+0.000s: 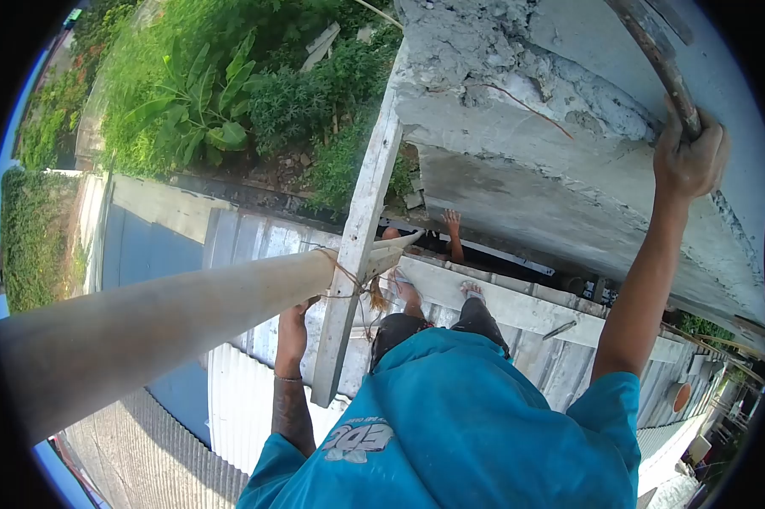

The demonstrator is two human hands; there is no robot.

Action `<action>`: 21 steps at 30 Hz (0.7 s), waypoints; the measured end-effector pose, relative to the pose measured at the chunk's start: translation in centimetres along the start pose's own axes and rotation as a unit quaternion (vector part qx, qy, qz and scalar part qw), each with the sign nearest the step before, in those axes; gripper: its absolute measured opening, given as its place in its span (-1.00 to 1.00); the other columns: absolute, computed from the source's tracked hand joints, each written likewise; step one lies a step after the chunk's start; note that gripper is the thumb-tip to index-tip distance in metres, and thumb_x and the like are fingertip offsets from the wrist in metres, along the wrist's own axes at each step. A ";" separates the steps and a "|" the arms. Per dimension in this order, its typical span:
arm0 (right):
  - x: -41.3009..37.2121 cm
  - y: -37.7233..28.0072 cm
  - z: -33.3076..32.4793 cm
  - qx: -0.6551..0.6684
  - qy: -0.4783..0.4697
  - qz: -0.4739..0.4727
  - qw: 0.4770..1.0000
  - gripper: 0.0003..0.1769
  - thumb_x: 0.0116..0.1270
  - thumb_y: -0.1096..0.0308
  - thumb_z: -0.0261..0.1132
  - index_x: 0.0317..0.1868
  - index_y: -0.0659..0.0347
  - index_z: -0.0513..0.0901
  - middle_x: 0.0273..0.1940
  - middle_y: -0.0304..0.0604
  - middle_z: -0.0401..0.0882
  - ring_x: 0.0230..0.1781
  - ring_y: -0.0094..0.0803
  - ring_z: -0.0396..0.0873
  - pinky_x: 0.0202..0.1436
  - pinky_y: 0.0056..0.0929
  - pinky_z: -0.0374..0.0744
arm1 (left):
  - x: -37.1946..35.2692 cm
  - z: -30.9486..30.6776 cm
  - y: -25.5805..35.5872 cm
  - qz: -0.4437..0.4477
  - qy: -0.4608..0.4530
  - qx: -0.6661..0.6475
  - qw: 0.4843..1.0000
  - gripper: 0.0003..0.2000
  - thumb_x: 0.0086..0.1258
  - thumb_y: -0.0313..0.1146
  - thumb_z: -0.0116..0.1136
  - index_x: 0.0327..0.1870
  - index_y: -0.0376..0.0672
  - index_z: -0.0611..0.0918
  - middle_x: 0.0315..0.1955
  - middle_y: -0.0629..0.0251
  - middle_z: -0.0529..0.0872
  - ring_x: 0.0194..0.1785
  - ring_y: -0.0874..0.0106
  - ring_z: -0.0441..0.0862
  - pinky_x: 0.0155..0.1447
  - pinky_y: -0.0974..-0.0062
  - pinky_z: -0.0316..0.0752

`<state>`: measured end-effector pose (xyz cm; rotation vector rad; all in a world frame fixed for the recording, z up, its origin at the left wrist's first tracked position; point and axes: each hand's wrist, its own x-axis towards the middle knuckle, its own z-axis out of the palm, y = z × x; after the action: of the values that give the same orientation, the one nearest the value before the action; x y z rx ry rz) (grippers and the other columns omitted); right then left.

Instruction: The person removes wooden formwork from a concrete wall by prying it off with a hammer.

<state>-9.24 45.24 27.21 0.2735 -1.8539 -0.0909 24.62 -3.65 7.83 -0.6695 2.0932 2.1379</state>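
Observation:
My right hand is closed around a rusty metal bar beside the rough concrete edge at upper right. Low on the left, my left hand is up against the underside of a thick, pale round pole. Its fingers curl behind the pole and are partly hidden. Brown cord lashes the pole to a squared wooden post, which runs at a slant beside my left hand. My sandalled feet stand on a narrow ledge below.
Another person's raised hand shows in the gap under the concrete slab. Corrugated metal roofing and a blue roof panel lie lower left. Plants grow beyond. A thin stick rests on the roof.

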 end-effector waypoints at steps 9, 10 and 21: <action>0.3 -0.2 -0.7 0.009 -0.046 0.018 0.999 -0.70 0.08 0.13 0.53 -0.31 0.10 0.65 -0.39 -0.27 0.59 -0.36 -0.31 0.58 -0.33 -0.36 0.52 | -0.8 7.4 6.5 0.007 0.084 0.283 0.956 -0.02 0.18 0.00 0.40 0.42 -0.40 0.05 0.22 -0.27 0.47 0.33 0.03 0.45 0.27 0.18 0.45; 0.3 -0.3 -0.8 0.012 -0.050 0.015 0.999 -0.70 0.09 0.13 0.52 -0.31 0.10 0.64 -0.39 -0.28 0.59 -0.36 -0.31 0.58 -0.33 -0.35 0.52 | -0.8 7.5 6.4 0.003 0.098 0.313 0.945 0.03 0.14 0.04 0.43 0.43 -0.40 0.03 0.18 -0.30 0.50 0.32 -0.02 0.47 0.26 0.18 0.46; -0.9 -1.3 -5.9 0.203 -0.210 0.197 0.936 -0.61 0.34 0.03 0.36 -0.22 0.24 0.58 -0.47 -0.17 0.50 -0.49 -0.36 0.45 -0.38 -0.41 0.42 | -0.8 7.8 4.9 0.061 0.177 0.285 0.940 0.16 -0.06 0.15 0.51 0.42 -0.46 0.11 0.23 -0.26 0.48 0.31 -0.02 0.48 0.35 0.26 0.36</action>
<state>-3.20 44.61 27.90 0.1659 -2.3125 0.5558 21.60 3.79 12.48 -0.9060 2.8215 1.3922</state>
